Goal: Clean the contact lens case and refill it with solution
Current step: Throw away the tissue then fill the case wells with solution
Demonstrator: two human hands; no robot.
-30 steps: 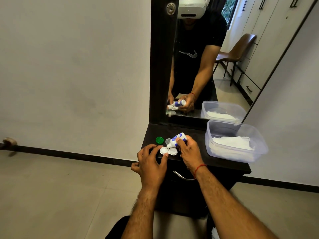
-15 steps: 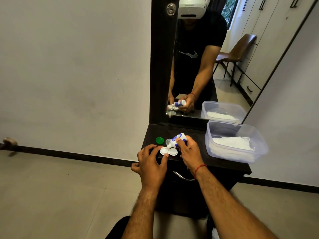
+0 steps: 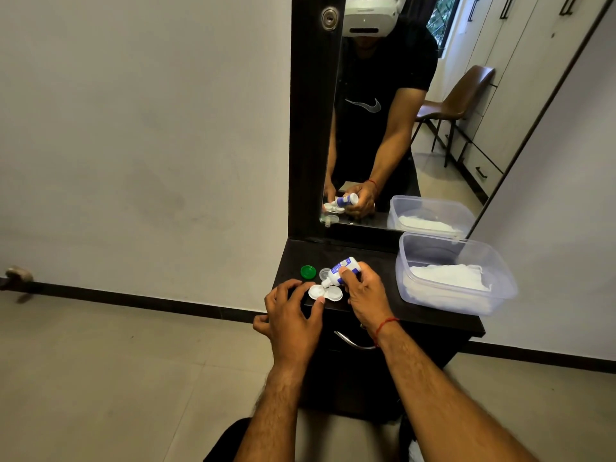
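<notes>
A white contact lens case (image 3: 325,292) with two round wells lies open on the dark dresser top (image 3: 376,258). My left hand (image 3: 293,315) steadies it, fingertips touching its left and front rim. My right hand (image 3: 365,295) grips a small white and blue solution bottle (image 3: 343,268), tilted with its nozzle pointing down at the case's middle. A green cap (image 3: 308,271) and a clear cap (image 3: 325,272) lie just behind the case.
A clear plastic tub (image 3: 453,271) holding white tissues stands at the right of the dresser top. A mirror (image 3: 400,111) rises behind, reflecting the person, hands and a chair. A drawer handle (image 3: 350,341) sits below the top's front edge.
</notes>
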